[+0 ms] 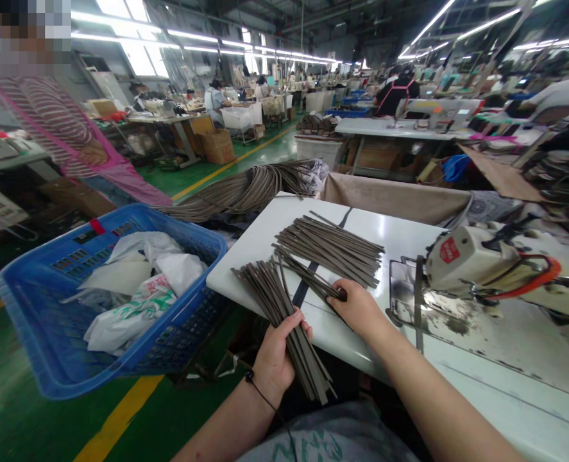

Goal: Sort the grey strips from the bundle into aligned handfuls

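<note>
My left hand (277,356) is wrapped round a bundle of thin grey-brown strips (269,298) that juts past the near edge of the white worktable (409,240). My right hand (356,305) rests on the table just right of it, fingers pinched on the near end of a few more strips (308,276). Beyond these, a larger flat pile of the same strips (335,247) lies across the tabletop. A dark line (306,289) runs across the table under the strips.
A blue plastic basket (29,308) with white bags stands at my left. A white sewing machine (476,260) sits on the table's right. A long hank of strips (246,189) hangs off the far edge. A person in a striped top (67,131) stands at left.
</note>
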`<state>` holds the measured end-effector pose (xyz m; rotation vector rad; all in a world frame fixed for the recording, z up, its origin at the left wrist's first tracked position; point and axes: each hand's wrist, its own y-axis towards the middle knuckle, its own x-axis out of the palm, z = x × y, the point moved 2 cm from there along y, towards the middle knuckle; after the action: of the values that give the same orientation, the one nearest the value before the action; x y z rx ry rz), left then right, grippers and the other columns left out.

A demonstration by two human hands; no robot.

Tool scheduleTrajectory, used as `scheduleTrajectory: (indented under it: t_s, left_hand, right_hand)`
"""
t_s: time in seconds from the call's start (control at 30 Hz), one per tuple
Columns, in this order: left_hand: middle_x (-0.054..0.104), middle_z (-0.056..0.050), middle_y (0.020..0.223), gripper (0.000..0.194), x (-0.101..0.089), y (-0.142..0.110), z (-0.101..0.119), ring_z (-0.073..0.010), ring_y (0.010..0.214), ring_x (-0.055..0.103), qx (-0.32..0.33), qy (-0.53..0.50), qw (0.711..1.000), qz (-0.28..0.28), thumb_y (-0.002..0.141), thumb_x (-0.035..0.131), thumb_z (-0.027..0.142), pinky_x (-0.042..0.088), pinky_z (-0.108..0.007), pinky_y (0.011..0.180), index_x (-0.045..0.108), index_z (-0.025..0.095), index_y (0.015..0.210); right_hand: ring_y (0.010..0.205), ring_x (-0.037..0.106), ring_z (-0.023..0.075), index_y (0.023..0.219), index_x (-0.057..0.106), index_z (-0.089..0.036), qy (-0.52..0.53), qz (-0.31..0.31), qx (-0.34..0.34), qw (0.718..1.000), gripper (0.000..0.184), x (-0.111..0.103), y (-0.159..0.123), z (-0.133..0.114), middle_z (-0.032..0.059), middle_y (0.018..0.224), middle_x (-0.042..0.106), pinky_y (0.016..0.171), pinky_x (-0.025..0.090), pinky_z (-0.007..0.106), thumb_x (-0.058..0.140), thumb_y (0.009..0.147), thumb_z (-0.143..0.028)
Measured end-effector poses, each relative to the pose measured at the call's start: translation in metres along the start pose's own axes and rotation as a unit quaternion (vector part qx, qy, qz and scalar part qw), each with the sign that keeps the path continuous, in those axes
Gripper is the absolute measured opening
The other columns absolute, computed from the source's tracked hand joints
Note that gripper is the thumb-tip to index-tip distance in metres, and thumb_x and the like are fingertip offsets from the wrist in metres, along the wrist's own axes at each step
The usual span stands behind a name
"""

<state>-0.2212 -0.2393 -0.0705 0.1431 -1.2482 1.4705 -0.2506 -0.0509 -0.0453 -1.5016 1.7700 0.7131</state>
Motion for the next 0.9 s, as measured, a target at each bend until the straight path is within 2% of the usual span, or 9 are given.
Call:
scheduleTrajectory:
  t_s: [0.17, 0.57, 0.63, 0.73, 0.9]
  left_hand:
    - [0.063, -0.002, 0.075, 0.018, 0.000, -0.001, 0.001, -0.0114, 0.061, 0.062, 0.001, 0.005, 1.000, 0.010, 0.075, 0.077, 0.005, 0.060, -0.027, 0.064, 0.065, 0.011, 0.087]
    - [0.063, -0.002, 0.074, 0.019, -0.001, -0.001, 0.000, -0.0110, 0.062, 0.062, 0.008, 0.010, 1.000, 0.001, 0.075, 0.078, 0.006, 0.060, -0.026, 0.065, 0.065, 0.011, 0.088]
    - [0.063, -0.002, 0.075, 0.019, -0.002, 0.000, -0.001, -0.0109, 0.062, 0.062, 0.010, 0.009, 1.000, -0.003, 0.074, 0.079, 0.006, 0.060, -0.026, 0.064, 0.066, 0.011, 0.088]
    - [0.064, -0.002, 0.077, 0.018, -0.001, 0.000, -0.001, -0.0105, 0.062, 0.063, 0.009, 0.009, 1.000, -0.007, 0.074, 0.079, 0.006, 0.060, -0.025, 0.064, 0.066, 0.011, 0.086]
    - [0.065, -0.002, 0.073, 0.016, 0.001, -0.002, -0.001, -0.0113, 0.061, 0.063, 0.014, 0.022, 1.000, -0.010, 0.075, 0.079, 0.007, 0.060, -0.026, 0.065, 0.066, 0.011, 0.084]
  right_hand:
    - [0.073, 0.060, 0.0179, 0.086, 0.067, -0.019, 0.016, -0.006, 0.000, 1.000, 0.012, -0.002, 0.002, -0.001, 0.0030, 0.079, 0.068, 0.067, 0.042, 0.027, 0.065, 0.082, -0.030]
    - [0.069, 0.058, 0.0157, 0.082, 0.066, -0.019, -0.010, -0.030, 0.000, 0.999, 0.008, -0.001, 0.005, -0.003, 0.0003, 0.072, 0.064, 0.064, 0.039, 0.025, 0.065, 0.082, -0.026]
    - [0.074, 0.060, 0.0165, 0.087, 0.067, -0.018, -0.036, -0.026, -0.009, 0.999, 0.010, -0.001, 0.004, -0.005, 0.0021, 0.080, 0.066, 0.067, 0.041, 0.025, 0.068, 0.080, -0.026]
    - [0.085, 0.065, 0.0183, 0.095, 0.065, -0.016, -0.139, -0.031, -0.033, 0.989, 0.015, 0.002, -0.001, -0.011, 0.0067, 0.092, 0.068, 0.074, 0.045, 0.025, 0.067, 0.083, -0.025]
    - [0.086, 0.069, 0.0260, 0.104, 0.062, -0.011, -0.242, -0.032, -0.047, 0.969, 0.019, 0.014, -0.010, -0.025, 0.0177, 0.099, 0.068, 0.071, 0.047, 0.031, 0.050, 0.089, -0.010]
